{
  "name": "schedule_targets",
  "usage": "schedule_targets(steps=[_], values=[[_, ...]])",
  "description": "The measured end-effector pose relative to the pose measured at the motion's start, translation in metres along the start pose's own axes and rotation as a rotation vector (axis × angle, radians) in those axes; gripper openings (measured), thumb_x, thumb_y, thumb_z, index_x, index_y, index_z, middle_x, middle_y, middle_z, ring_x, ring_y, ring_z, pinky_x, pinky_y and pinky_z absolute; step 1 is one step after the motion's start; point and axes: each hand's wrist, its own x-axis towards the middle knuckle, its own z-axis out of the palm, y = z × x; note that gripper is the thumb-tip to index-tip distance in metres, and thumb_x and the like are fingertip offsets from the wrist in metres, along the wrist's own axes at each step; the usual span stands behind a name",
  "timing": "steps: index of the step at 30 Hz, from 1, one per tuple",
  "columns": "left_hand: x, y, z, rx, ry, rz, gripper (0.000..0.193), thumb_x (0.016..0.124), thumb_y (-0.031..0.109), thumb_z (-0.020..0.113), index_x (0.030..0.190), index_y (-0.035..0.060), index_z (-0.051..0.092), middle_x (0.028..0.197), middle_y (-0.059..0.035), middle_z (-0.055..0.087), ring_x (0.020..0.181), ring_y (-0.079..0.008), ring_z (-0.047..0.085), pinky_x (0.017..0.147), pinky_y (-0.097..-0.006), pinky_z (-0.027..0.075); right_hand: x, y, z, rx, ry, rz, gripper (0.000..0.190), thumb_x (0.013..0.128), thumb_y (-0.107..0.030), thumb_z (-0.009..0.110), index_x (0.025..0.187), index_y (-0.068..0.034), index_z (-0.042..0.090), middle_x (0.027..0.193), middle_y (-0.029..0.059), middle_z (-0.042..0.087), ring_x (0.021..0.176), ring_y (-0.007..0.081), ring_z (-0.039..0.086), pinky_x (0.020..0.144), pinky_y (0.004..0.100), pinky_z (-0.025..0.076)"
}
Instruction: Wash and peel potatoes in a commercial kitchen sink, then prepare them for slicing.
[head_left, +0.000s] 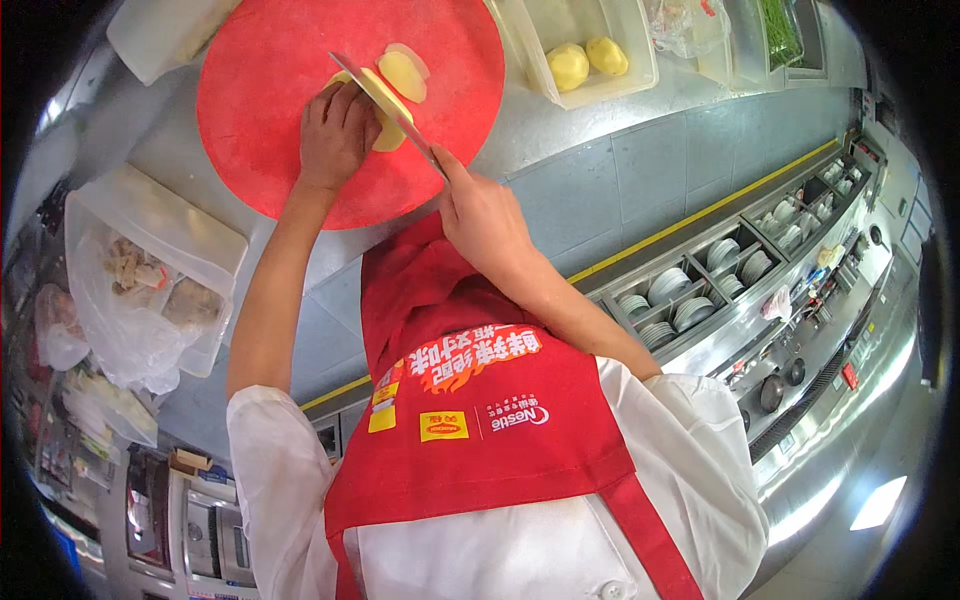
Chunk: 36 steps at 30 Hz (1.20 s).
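Observation:
A round red cutting board (259, 97) lies before me on the metal counter. My left hand (339, 133) presses its bent fingers on a peeled potato (390, 138) near the middle of the board. In my right hand (486, 216) is a kitchen knife (420, 142), gripped at its handle, which my fingers hide. The blade runs slantwise over the potato, right beside my left fingertips. I cannot tell how deep its edge sits. Pale yellow flesh shows along the blade's far side. Cut potato slices (403, 75) lie overlapping on the board, just beyond the knife.
Two peeled potatoes (568, 66) rest in a pale plastic bin (643, 71) at the board's right. Left of me, another bin (217, 255) holds plastic-bagged food (139, 270). Green vegetables (780, 30) sit far right. Stacked plates (670, 286) fill racks behind me.

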Motion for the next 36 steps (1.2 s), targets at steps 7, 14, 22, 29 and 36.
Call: schedule_targets(steps=[7,14,22,29,36], values=[[0.001,0.002,0.000,0.007,-0.019,-0.005,0.036,0.087,0.018,0.072,0.121,0.0090,0.065,0.127,-0.0081,0.062,0.117,-0.0317,0.058,0.096,-0.0471,0.049,0.010,0.002,0.000,0.020,-0.002,-0.006,0.046,0.094,-0.007,0.058,0.140,-0.001,0.058,0.073,0.0275,0.066,0.069,0.0456,0.067,0.066,0.0568,0.053],[-0.002,0.002,0.002,0.039,-0.021,-0.005,0.035,0.091,0.018,0.069,0.123,0.0087,0.062,0.131,-0.0084,0.060,0.120,-0.0323,0.056,0.101,-0.0482,0.046,0.030,0.012,0.013,0.053,0.035,-0.066,0.044,0.093,-0.008,0.058,0.136,0.001,0.059,0.073,0.0276,0.065,0.069,0.0450,0.067,0.066,0.0559,0.053],[0.000,0.002,0.007,0.037,0.038,-0.006,0.032,0.088,0.018,0.069,0.119,0.0141,0.065,0.128,-0.0033,0.061,0.119,-0.0282,0.058,0.097,-0.0452,0.049,0.053,0.018,0.021,-0.001,-0.021,-0.031,0.045,0.091,-0.011,0.058,0.134,0.001,0.059,0.076,0.0255,0.069,0.071,0.0439,0.069,0.068,0.0576,0.055],[0.001,0.001,0.008,0.061,0.062,0.004,0.029,0.091,0.018,0.068,0.119,0.0143,0.065,0.128,-0.0037,0.061,0.120,-0.0285,0.058,0.098,-0.0454,0.049,0.061,0.027,0.034,0.026,0.011,-0.030,0.045,0.092,-0.011,0.057,0.136,0.000,0.061,0.073,0.0265,0.066,0.070,0.0437,0.068,0.069,0.0553,0.054],[0.005,0.007,-0.002,0.081,0.081,-0.013,0.027,0.092,0.015,0.067,0.119,0.0125,0.065,0.127,-0.0060,0.061,0.120,-0.0297,0.058,0.101,-0.0454,0.049,0.074,0.030,0.036,0.023,0.026,-0.097,0.045,0.091,-0.012,0.058,0.135,-0.001,0.060,0.078,0.0268,0.068,0.075,0.0443,0.070,0.069,0.0567,0.054]])
